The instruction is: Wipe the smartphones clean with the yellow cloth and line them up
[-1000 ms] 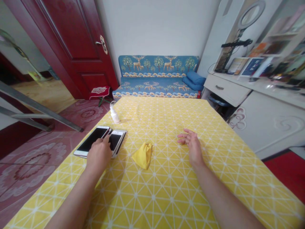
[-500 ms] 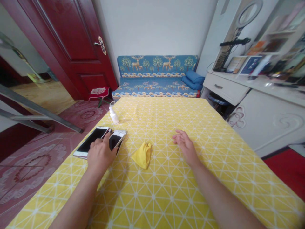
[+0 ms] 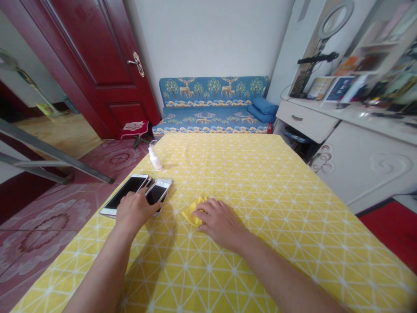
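Notably, the right hand (image 3: 220,222) lies over the yellow cloth (image 3: 193,214), fingers close together, any pinch hidden; the left hand (image 3: 135,211), fingers pressed together, rests on two smartphones (image 3: 128,191) near the edge of the patterned tablecloth (image 3: 260,174), where a careless push could slide them onto the tiled floor (image 3: 55,226) and crack their screens

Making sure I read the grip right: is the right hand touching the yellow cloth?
Touching. The head view shows the right hand lying over the yellow cloth, partly covering it, with no gap showing between them.
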A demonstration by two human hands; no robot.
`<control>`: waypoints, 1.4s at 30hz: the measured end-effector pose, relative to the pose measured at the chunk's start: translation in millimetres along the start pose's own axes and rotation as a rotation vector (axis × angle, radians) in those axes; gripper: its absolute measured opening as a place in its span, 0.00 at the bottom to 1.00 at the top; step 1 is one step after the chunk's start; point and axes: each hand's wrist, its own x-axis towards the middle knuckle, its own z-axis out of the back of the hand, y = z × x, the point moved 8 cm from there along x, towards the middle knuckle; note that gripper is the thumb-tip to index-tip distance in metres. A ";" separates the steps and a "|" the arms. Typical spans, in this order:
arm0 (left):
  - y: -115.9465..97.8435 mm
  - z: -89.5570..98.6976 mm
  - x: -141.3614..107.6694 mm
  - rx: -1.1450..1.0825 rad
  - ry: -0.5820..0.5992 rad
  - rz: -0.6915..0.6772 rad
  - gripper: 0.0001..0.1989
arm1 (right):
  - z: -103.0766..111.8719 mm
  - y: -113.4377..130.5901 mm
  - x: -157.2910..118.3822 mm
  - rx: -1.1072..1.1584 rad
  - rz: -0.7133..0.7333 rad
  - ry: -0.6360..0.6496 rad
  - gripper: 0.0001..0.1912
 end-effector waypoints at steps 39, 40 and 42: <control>-218.4 -41.0 -78.6 -2.163 0.851 -0.128 0.23 | 11.7 -158.9 -69.3 1.439 -0.799 -1.214 0.16; -218.6 -42.0 -78.5 -2.188 0.856 -0.133 0.23 | 18.3 -156.8 -71.6 1.318 -0.779 -1.219 0.16; -217.8 -43.6 -78.8 -2.229 0.880 -0.131 0.23 | 37.6 -147.0 -73.8 0.979 -0.706 -1.195 0.14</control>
